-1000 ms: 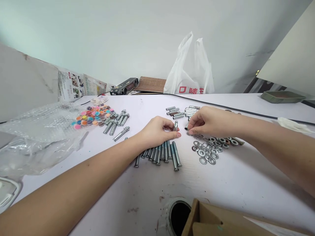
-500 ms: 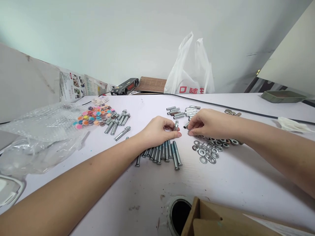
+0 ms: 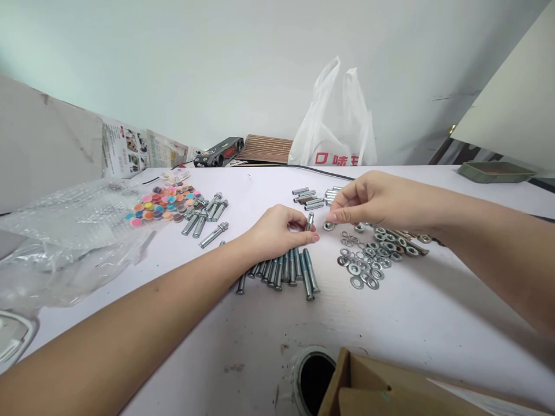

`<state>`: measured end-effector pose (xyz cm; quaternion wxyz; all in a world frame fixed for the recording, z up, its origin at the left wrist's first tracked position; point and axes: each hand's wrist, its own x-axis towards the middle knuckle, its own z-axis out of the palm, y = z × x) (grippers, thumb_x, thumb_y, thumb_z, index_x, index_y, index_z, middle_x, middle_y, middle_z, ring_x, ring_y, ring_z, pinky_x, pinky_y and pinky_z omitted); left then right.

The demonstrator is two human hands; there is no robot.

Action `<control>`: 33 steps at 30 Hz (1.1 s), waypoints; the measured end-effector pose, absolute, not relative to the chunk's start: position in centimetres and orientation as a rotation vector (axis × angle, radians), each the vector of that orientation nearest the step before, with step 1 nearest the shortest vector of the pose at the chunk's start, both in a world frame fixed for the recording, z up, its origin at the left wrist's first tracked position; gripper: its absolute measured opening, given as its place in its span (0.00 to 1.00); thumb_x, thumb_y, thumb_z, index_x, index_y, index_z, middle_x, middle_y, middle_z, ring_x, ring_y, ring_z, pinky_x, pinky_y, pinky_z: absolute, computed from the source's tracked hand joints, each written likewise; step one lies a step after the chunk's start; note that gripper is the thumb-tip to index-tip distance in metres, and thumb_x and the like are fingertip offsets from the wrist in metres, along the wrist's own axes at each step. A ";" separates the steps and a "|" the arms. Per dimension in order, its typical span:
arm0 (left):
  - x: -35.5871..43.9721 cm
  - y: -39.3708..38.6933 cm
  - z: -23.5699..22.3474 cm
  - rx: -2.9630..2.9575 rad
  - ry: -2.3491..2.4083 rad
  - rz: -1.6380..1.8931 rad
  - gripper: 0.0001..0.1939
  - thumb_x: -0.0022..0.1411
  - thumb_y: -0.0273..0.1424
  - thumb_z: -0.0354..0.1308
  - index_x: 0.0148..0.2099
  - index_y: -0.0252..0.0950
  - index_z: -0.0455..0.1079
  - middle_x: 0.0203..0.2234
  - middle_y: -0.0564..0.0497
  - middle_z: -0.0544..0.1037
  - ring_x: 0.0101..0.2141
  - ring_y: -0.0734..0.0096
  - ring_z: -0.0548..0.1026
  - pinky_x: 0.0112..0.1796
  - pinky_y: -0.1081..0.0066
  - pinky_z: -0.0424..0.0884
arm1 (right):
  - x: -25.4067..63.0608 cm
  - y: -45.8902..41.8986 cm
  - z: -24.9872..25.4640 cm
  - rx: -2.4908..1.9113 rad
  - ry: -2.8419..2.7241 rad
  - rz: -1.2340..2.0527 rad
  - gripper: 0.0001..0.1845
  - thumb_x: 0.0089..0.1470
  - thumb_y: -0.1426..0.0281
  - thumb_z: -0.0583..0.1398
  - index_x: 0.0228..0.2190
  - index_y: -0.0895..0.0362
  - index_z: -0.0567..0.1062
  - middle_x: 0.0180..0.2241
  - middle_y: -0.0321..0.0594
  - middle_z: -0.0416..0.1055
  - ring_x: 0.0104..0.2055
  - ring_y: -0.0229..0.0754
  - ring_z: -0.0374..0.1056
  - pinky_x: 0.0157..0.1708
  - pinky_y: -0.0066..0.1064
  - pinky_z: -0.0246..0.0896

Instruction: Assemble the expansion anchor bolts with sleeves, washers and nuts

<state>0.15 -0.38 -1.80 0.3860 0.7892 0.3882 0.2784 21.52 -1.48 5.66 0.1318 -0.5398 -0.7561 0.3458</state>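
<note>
My left hand [image 3: 277,232] rests on the white table [image 3: 425,323], fingers closed around an upright bolt [image 3: 310,220] whose tip sticks out above them. Under and in front of that hand lies a row of several long bolts [image 3: 286,270]. My right hand [image 3: 368,202] hovers a little above the table and pinches a small washer [image 3: 328,226] close to the bolt's tip. Below the right hand a pile of washers and nuts [image 3: 373,254] is spread out. Short metal sleeves [image 3: 309,198] lie behind both hands.
Coloured round caps [image 3: 162,204] and several anchor bolts [image 3: 203,216] lie at the left, beside crumpled bubble wrap [image 3: 65,242]. A white plastic bag [image 3: 336,130] stands at the back. A cardboard box [image 3: 390,390] and a round table hole [image 3: 314,378] sit at the front edge. A green tray [image 3: 496,170] is far right.
My right hand has risen off the washer pile with one washer pinched and carried it left toward the bolt tip. My left hand has stayed in place on its bolt.
</note>
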 end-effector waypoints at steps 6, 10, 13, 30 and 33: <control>0.1 -0.5 -1.7 2.032 1.019 0.696 0.16 0.53 0.41 0.63 0.35 0.32 0.78 0.21 0.55 0.72 0.23 0.78 0.61 0.25 0.74 0.57 | 21.3 -1.2 5.2 -1.508 -2.098 1.021 0.20 0.40 0.50 0.69 0.28 0.53 0.79 0.24 0.38 0.70 0.25 0.37 0.61 0.21 0.30 0.54; 0.2 -0.5 -1.6 2.049 1.018 0.697 0.15 0.53 0.40 0.63 0.35 0.33 0.78 0.22 0.54 0.74 0.23 0.78 0.62 0.26 0.74 0.58 | 21.4 -1.0 5.0 -1.496 -2.027 1.099 0.20 0.40 0.52 0.69 0.28 0.54 0.79 0.25 0.38 0.71 0.25 0.37 0.61 0.22 0.31 0.56; 0.2 -0.5 -1.6 2.053 1.025 0.692 0.15 0.53 0.41 0.63 0.35 0.33 0.78 0.22 0.54 0.73 0.23 0.78 0.62 0.26 0.74 0.58 | 21.2 -1.2 5.3 -1.484 -1.943 1.192 0.19 0.39 0.54 0.71 0.27 0.55 0.78 0.24 0.37 0.70 0.23 0.35 0.59 0.21 0.30 0.55; 0.3 -0.5 -1.9 2.065 1.037 0.699 0.14 0.53 0.41 0.63 0.35 0.34 0.77 0.23 0.54 0.74 0.24 0.77 0.61 0.28 0.73 0.59 | 20.3 -0.4 4.0 -1.395 -1.853 1.349 0.15 0.44 0.55 0.69 0.26 0.54 0.76 0.26 0.38 0.71 0.29 0.39 0.64 0.29 0.32 0.60; 0.3 -0.6 -1.8 2.049 1.045 0.699 0.14 0.52 0.40 0.63 0.32 0.34 0.76 0.24 0.54 0.75 0.24 0.77 0.63 0.28 0.73 0.60 | 20.2 -0.7 4.3 -1.423 -1.918 1.263 0.19 0.44 0.50 0.67 0.26 0.53 0.76 0.28 0.40 0.73 0.29 0.40 0.64 0.27 0.33 0.59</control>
